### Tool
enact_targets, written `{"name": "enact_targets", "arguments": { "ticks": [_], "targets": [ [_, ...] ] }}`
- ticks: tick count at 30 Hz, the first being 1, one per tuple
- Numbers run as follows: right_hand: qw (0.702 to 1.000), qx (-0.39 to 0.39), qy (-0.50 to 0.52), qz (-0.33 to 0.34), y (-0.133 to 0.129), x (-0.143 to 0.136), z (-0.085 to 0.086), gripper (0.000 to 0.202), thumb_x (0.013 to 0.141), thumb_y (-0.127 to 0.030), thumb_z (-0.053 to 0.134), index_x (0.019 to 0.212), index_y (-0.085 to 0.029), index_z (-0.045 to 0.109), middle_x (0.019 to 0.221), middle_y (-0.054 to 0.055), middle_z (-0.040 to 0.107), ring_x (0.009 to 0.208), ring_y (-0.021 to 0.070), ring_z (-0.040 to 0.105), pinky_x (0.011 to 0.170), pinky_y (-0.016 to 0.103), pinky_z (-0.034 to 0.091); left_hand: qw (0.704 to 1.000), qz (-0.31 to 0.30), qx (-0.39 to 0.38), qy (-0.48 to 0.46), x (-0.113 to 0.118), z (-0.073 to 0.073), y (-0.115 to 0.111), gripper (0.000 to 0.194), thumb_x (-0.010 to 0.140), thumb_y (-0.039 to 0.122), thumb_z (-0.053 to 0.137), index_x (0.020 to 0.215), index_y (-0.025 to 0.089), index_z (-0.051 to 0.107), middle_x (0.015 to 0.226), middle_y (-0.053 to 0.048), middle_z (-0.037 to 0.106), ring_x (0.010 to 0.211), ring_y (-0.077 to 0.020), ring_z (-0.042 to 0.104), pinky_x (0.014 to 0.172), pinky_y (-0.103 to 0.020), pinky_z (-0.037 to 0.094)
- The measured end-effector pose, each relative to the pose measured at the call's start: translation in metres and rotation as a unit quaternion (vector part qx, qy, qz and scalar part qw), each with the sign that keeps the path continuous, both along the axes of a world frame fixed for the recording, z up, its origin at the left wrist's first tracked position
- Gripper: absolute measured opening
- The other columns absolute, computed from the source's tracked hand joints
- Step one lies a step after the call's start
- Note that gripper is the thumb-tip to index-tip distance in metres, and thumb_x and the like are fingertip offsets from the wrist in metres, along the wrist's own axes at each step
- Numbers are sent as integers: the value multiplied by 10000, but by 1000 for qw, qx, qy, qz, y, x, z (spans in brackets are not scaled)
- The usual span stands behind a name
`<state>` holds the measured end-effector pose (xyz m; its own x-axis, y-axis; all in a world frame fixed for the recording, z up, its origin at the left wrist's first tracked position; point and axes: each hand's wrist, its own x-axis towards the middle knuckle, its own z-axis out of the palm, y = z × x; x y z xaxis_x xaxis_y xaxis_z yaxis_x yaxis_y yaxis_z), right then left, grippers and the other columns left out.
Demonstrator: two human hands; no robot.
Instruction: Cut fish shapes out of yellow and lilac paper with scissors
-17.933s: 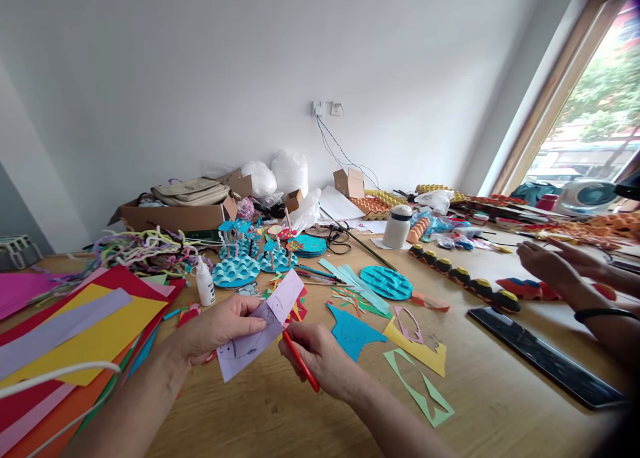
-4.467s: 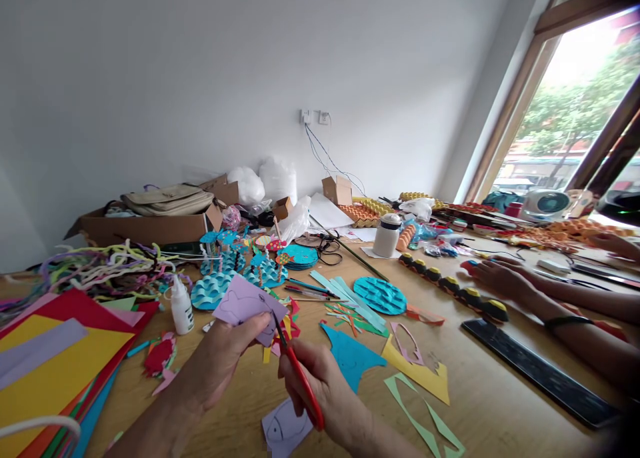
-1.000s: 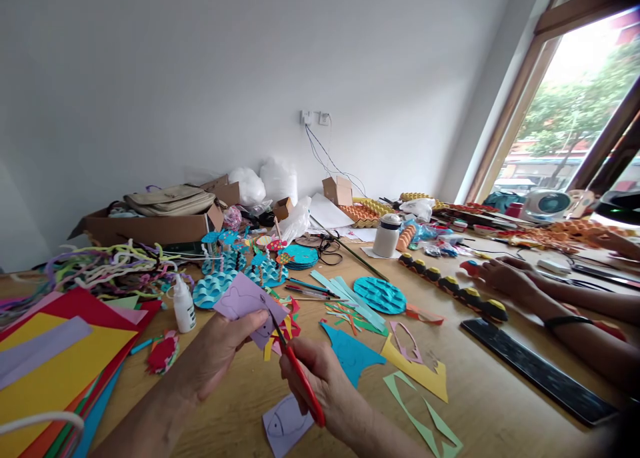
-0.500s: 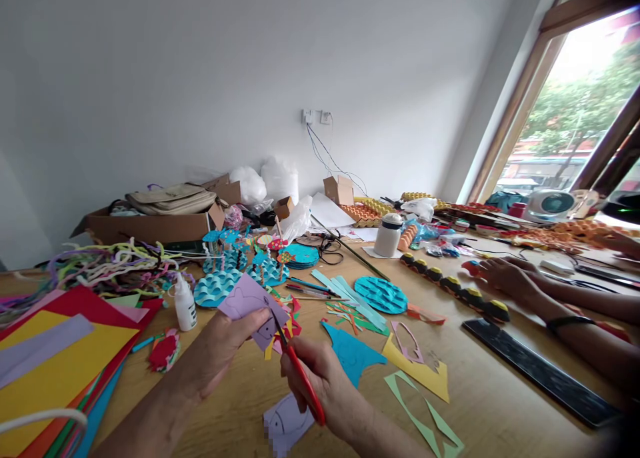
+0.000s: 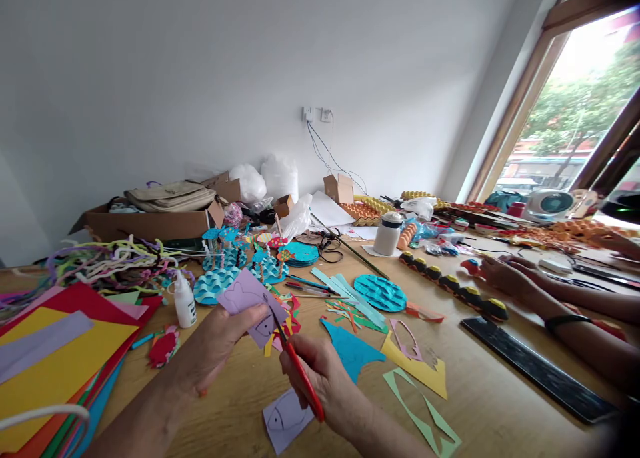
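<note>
My left hand pinches a piece of purple paper that has fish outlines drawn on it. Closed around the red handles of a pair of scissors, my right hand holds the blades against the paper's right edge. Below on the table lies a second purple piece with a fish drawn on it, partly covered by my right hand. Colourful paper scraps sit behind the blades. To the right are a blue offcut, a yellow one and a light green one.
A white glue bottle stands left, beside stacked coloured paper. Further back are blue wavy discs and a white jar. At right, another person's hands work near a long black strip.
Both hands and the paper stay almost in place, the scissors still at the paper's edge. The view has shifted very slightly.
</note>
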<state>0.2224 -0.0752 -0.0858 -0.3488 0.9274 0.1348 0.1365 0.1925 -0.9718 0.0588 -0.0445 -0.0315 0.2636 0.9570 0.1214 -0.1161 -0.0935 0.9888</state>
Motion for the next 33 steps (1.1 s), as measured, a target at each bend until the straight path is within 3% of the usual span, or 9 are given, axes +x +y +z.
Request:
{"name": "enact_targets", "arguments": {
  "ticks": [5, 13, 22, 33],
  "targets": [
    [1000, -8, 2, 0, 1, 0, 0, 401, 828, -540, 449, 671, -171, 452, 531, -59, 317, 459, 59, 293, 408, 192, 194, 1000, 6, 4, 14, 0, -1, 1, 130, 754, 297, 605, 763, 225, 712, 808, -14, 734, 883, -243, 622, 782, -313, 454],
    [1000, 3, 6, 7, 2, 1, -3, 361, 853, -483, 434, 666, -175, 441, 534, -59, 313, 463, 63, 287, 418, 203, 193, 999, 3, 12, 32, 1, 3, -1, 141, 757, 288, 589, 732, 249, 722, 808, 1, 741, 797, -220, 624, 759, -297, 452],
    [1000, -4, -7, 3, 2, 1, -2, 355, 843, -472, 454, 648, -178, 415, 550, -58, 302, 471, 58, 275, 418, 201, 187, 1000, -19, 3, 24, -1, 6, -3, 136, 757, 271, 583, 734, 218, 706, 777, -19, 719, 903, -250, 615, 779, -315, 446],
    [1000, 9, 5, 5, 1, -2, 2, 389, 833, -504, 450, 622, -179, 410, 506, -64, 300, 450, 59, 282, 409, 197, 194, 999, 31, -43, -14, 6, 6, -6, 71, 682, 283, 663, 692, 218, 687, 702, 18, 711, 798, -213, 616, 733, -283, 439]
  ]
}}
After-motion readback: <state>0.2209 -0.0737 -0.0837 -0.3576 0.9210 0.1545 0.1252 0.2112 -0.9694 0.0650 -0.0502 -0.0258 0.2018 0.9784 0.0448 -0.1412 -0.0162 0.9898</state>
